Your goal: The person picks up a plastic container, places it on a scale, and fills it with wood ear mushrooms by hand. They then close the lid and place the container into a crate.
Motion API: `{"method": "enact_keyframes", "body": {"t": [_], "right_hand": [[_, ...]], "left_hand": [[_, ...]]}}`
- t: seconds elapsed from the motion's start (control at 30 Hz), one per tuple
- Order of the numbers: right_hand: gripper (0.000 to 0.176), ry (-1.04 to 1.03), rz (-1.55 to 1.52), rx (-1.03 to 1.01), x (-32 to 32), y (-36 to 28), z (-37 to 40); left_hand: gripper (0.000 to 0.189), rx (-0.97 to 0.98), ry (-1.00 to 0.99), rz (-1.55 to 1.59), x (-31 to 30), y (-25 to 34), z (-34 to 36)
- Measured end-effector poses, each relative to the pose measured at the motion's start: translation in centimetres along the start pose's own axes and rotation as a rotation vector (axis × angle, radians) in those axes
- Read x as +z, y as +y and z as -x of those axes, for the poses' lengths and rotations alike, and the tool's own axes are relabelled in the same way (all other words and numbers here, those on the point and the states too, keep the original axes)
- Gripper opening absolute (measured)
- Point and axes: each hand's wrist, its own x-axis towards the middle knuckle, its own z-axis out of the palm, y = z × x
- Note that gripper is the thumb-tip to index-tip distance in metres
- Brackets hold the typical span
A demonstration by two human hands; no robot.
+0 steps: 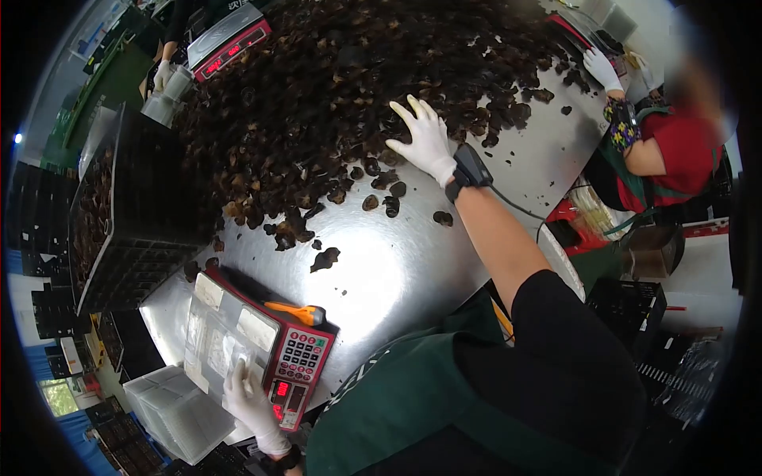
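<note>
Brown pieces [341,87]: picking seems our step; spread right hand [427,141], one o'clock, should curl; left hand [250,404], seven o'clock, grip unclear.

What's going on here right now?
The person's gloved right hand is spread open over the near part of a pile of dark pieces. The gloved left hand is at the red scale; its grip is unclear. To the right, a co-worker's gloved hand is beyond the pile.
</note>
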Motion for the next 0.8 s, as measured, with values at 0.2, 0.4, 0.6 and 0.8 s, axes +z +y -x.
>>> {"method": "enact_keyframes", "body": {"t": [0.2, 0.4, 0.6, 0.8], "right_hand": [[0.065, -0.188, 0.073, -0.285, 1.0, -2.5, 0.9], [0.054, -0.084, -0.066, -0.172, 1.8, -2.6, -1.3], [0.035, -0.121, -0.078, -0.193, 4.0, -2.4, -1.1], [0.024, -0.072, -0.366, -0.079, 3.6, -2.0, -4.1]], "left_hand": [[0.043, 0.007, -0.035, 0.017, 1.4, 3.9, -0.7], [0.048, 0.018, -0.079, 0.032, 2.0, 4.5, -1.0], [0.057, 0.073, -0.026, 0.053, 0.1, 6.7, -2.0], [0.041, 0.326, 0.604, 0.003, -13.3, 8.1, -4.4]]}}
